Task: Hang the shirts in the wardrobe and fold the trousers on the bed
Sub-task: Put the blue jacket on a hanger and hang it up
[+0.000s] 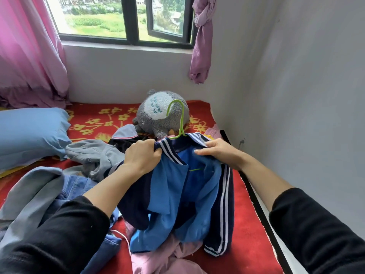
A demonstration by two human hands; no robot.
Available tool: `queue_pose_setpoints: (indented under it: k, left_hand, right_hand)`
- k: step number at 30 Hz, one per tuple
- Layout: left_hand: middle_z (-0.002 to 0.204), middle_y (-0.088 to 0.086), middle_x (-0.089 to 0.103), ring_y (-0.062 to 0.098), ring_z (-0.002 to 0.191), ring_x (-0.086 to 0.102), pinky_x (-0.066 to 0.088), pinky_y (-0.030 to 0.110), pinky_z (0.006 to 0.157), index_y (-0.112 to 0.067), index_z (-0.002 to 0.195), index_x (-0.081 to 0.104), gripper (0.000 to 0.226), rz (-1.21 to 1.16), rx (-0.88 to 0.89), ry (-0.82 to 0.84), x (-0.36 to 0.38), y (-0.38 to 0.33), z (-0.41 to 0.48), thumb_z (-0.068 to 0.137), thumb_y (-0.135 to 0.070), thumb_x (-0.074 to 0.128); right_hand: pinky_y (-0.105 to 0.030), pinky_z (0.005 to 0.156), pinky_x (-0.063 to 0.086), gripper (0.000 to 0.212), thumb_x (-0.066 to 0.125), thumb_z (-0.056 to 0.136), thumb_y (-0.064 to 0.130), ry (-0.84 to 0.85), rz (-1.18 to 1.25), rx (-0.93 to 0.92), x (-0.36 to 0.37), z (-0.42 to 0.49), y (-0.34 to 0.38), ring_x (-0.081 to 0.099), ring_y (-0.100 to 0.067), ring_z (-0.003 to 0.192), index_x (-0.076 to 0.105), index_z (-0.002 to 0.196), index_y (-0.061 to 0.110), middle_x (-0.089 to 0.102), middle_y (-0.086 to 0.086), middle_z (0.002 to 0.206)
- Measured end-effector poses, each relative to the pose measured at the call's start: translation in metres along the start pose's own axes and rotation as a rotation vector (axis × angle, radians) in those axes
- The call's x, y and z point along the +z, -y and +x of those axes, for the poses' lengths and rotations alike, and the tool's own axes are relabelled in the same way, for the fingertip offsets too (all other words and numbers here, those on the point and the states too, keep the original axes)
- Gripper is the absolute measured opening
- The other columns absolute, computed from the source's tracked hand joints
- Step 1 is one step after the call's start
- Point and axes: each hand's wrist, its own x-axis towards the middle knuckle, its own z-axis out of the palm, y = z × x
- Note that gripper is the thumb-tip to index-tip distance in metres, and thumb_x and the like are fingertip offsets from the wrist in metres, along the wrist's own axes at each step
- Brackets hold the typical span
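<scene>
Bed: red flowered blanket (246,194) filling the room's corner below a window; no wardrobe in view
Pink garment (158,258): crumpled at the near edge, under the top's hem
Blue striped top (177,194): held up over the bed's right half, hem trailing on the pile
Left hand (142,157): fingers curled tight on the striped collar's left side
Right hand (219,153): fingers hooked over the collar's right side, thumb on the blue lining
Green hanger (182,119): inside the neck, hook upright
Denim trousers (77,186): unfolded, left of the top
Grey garment (96,155): loose, mid-bed
Plush toy (158,113): far edge, behind the hook
Risk: probably a shoulder slipping off the hanger if the collar is let go unevenly; the dragging hem could snag the pile when lifted
</scene>
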Motion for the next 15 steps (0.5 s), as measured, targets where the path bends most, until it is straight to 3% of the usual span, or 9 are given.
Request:
queue_pose_setpoints:
  k: [2,4,6,9,12,15]
  left_hand:
    - [0.069,0.007,0.058,0.035,0.072,0.057,0.038,0.033,0.057,-0.019,0.058,0.039,0.036,-0.128,-0.015,-0.082,-0.012,0.001,0.001,0.087,-0.037,0.052]
    - [0.057,0.001,0.052,0.025,0.057,0.051,0.03,0.029,0.05,-0.016,0.055,0.039,0.04,-0.229,-0.014,-0.17,-0.032,-0.001,0.002,0.085,-0.036,0.055]
    - [0.051,-0.003,0.048,0.017,0.051,0.044,0.026,0.027,0.048,-0.012,0.054,0.04,0.04,-0.291,-0.021,-0.259,-0.053,-0.006,0.002,0.084,-0.033,0.058]
    - [0.046,-0.007,0.041,0.017,0.048,0.038,0.03,0.029,0.05,-0.009,0.055,0.045,0.036,-0.417,-0.016,-0.358,-0.084,-0.009,-0.001,0.08,-0.031,0.059]
    - [0.04,-0.009,0.037,0.012,0.045,0.032,0.029,0.028,0.05,-0.012,0.052,0.044,0.04,-0.489,-0.021,-0.444,-0.118,-0.015,-0.009,0.083,-0.027,0.063]
    - [0.04,-0.009,0.038,0.01,0.046,0.034,0.027,0.026,0.051,-0.018,0.05,0.042,0.042,-0.454,0.025,-0.531,-0.152,-0.03,-0.02,0.084,-0.024,0.066]
  right_hand:
    - [-0.029,0.065,0.049,0.036,0.067,0.082,0.042,0.038,-0.087,0.01,0.001,-0.003,0.019,0.061,-0.02,0.074,0.068,0.082,0.006,0.065,-0.012,0.081]
    - [-0.034,0.07,0.05,0.033,0.058,0.086,0.036,-0.202,-0.114,-0.096,0.002,-0.002,0.036,0.062,-0.02,0.075,0.068,0.079,0.006,0.067,-0.008,0.08]
    - [-0.037,0.079,0.047,0.025,0.057,0.08,0.03,-0.528,-0.38,-0.288,0.002,-0.001,0.048,0.056,-0.02,0.082,0.062,0.079,0.006,0.063,-0.003,0.085]
    - [-0.03,0.087,0.036,0.032,0.068,0.079,0.026,-0.814,-0.642,-0.584,0.01,-0.002,0.065,0.044,-0.021,0.096,0.052,0.1,0.008,0.048,-0.003,0.102]
    - [-0.036,0.093,0.025,0.047,0.065,0.082,0.036,-0.92,-0.689,-0.809,0.009,-0.01,0.105,0.034,-0.018,0.11,0.045,0.122,0.021,0.036,-0.001,0.118]
    - [-0.039,0.094,0.022,0.035,0.054,0.089,0.039,-0.934,-0.805,-0.958,0.004,-0.017,0.152,0.033,-0.018,0.114,0.05,0.122,0.026,0.038,0.001,0.122]
